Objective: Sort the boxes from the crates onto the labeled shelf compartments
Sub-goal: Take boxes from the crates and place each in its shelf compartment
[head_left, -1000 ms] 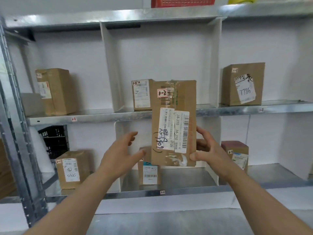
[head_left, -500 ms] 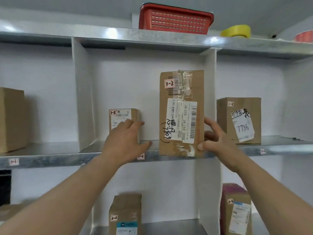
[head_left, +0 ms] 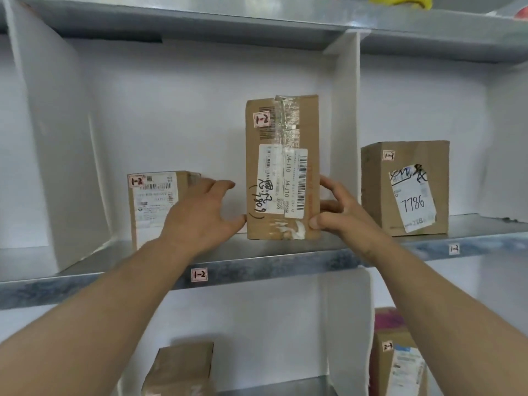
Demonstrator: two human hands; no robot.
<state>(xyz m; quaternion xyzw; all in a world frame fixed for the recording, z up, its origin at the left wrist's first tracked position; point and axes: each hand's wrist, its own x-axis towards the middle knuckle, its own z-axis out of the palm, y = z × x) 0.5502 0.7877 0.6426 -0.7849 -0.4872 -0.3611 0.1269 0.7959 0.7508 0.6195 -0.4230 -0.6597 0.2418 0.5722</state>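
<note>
My arms: both reach up and forward from the bottom corners toward the middle shelf.
Left hand (head_left: 200,212): open, fingers spread and nearly straight, holding nothing; my thumb tip is at the lower left edge of the tall box (head_left: 281,167), touching or just short of it, I cannot tell which. The palm covers part of the small box (head_left: 151,207).
Right hand (head_left: 340,212): gripping the tall box at its lower right corner, thumb pressed on the front face, fingers curled round the right side toward the back.
Shelf (head_left: 257,270): grey metal, its front lip carrying a 1-2 tag (head_left: 199,274) below my left wrist and a 1-3 tag (head_left: 453,248) further right.
Tall box: upright on the shelf in the 1-2 compartment, right of centre, near the right divider (head_left: 345,110). It has a 1-2 sticker near the top, crinkled clear tape, a white barcode label and handwritten "7809".
Small box: also marked 1-2, same compartment, standing left of the tall box and apart from it.
1-3 box (head_left: 405,187): in the next compartment right, beyond the divider, with "7786" written on its label.
Left divider (head_left: 48,138): white panel closing off the compartment.
Lower boxes: a brown one (head_left: 180,367) under the 1-2 compartment, another (head_left: 400,364) below right, partly behind my right arm.
Top shelf: a yellow roll (head_left: 400,1) at the upper edge.
</note>
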